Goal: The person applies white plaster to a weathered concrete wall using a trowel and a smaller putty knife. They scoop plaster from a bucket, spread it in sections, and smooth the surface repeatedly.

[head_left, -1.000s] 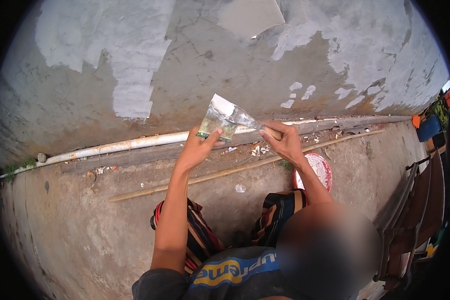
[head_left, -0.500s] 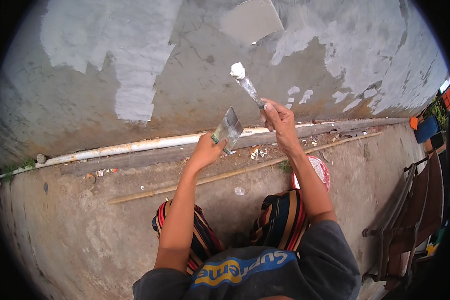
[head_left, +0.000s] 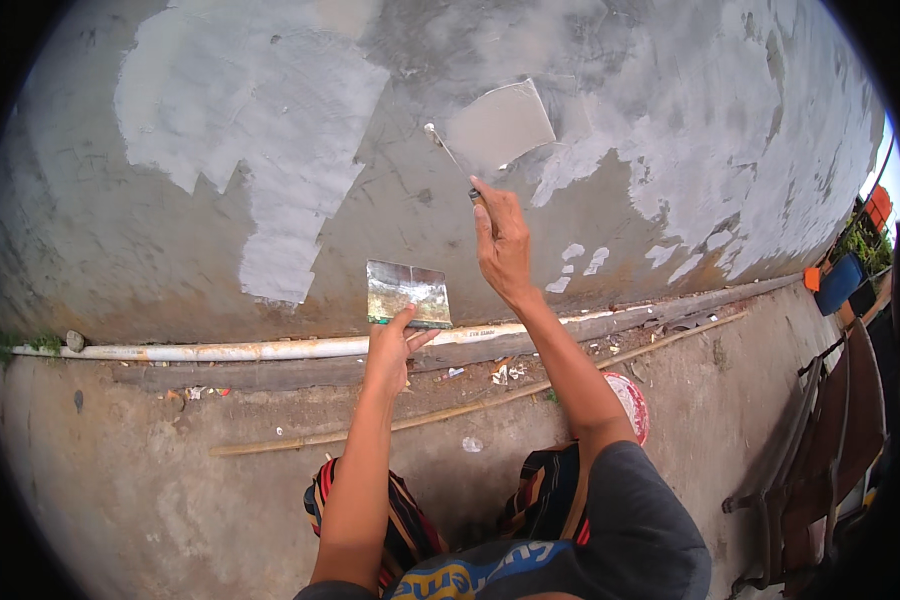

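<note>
My right hand (head_left: 506, 245) is closed on the handle of a narrow putty knife (head_left: 451, 153). A small dab of white putty (head_left: 431, 130) sits at its tip, which is at or close to the grey wall (head_left: 370, 215); contact cannot be made out. Just right of the blade is a smooth, damp-looking putty patch (head_left: 500, 125). Lower and to the left, my left hand (head_left: 390, 352) grips a wide, flat scraper blade (head_left: 408, 293) by its greenish lower edge, thumb on the near face. The blade's face is smeared and stands apart from the wall.
Pale putty coats (head_left: 250, 110) cover parts of the wall. A white pipe (head_left: 270, 350) runs along its foot, with a bamboo pole (head_left: 310, 440) on the ground. A red-and-white bucket (head_left: 630, 405) stands beside my right arm; a brown bench (head_left: 820, 450) is at far right.
My right hand has moved up and left, bringing the putty knife beside the smooth patch. The left hand has turned the scraper blade so its broad face shows. The view has tilted up the wall.
</note>
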Tool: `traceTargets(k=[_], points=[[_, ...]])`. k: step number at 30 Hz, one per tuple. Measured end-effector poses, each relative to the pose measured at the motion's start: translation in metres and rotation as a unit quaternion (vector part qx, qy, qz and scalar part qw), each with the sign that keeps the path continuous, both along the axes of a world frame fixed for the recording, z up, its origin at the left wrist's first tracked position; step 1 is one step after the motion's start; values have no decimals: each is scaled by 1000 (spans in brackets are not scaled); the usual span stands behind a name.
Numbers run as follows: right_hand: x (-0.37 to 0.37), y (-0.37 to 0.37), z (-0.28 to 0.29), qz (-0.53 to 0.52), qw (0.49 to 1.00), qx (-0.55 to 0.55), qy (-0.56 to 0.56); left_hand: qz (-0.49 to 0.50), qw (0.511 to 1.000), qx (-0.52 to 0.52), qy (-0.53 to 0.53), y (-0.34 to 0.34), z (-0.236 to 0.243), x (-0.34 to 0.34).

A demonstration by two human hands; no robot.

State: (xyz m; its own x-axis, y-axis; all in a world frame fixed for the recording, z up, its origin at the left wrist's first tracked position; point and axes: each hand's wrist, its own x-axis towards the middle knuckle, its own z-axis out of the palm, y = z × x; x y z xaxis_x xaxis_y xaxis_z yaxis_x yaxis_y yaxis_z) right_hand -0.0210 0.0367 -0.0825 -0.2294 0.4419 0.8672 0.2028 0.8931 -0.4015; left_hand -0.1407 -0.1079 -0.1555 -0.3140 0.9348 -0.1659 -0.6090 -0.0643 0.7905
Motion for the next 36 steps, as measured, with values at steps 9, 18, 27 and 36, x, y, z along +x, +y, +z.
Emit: traceTargets(k=[9,18,27,36], points=[[-48,52,-4,-118,971,188,-86,6,1000,6,16,-2,-6,-6],[-33,62,-79,-180,966,123,-139,-3,1000,9,14,-4,-1,-1],[51,20,-147,-128,953,-14,-273,84,996,-2,16,-16,-2,-7],[33,80,-106,-139,950,114,-255,214,975,38,33,-11,10,9]])
